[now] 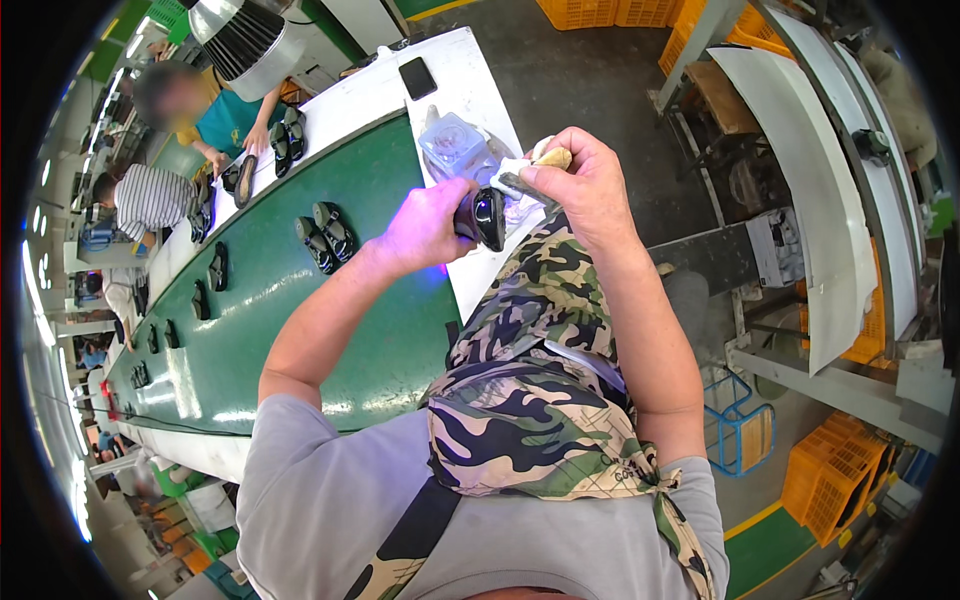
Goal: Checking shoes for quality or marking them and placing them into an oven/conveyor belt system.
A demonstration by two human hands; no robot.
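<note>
My left hand (425,228) is closed around a glossy black shoe (484,219), held over the white table edge, with its rounded end toward my right hand. My right hand (592,190) pinches a crumpled whitish cloth (511,178) close beside the shoe. A yellowish piece (553,158) shows at the same fingers; its kind is unclear. Just beyond both hands stands a translucent bluish plastic container (452,146). A pair of black strapped shoes (326,238) rests on the green belt to the left of my left hand.
The green conveyor belt (250,330) carries several more dark shoes toward the far left. A black phone (417,77) lies on the white tabletop (465,70). A lamp (245,45) hangs at upper left. Across the belt, a co-worker (225,125) handles shoes. Orange crates (835,475) stand at lower right.
</note>
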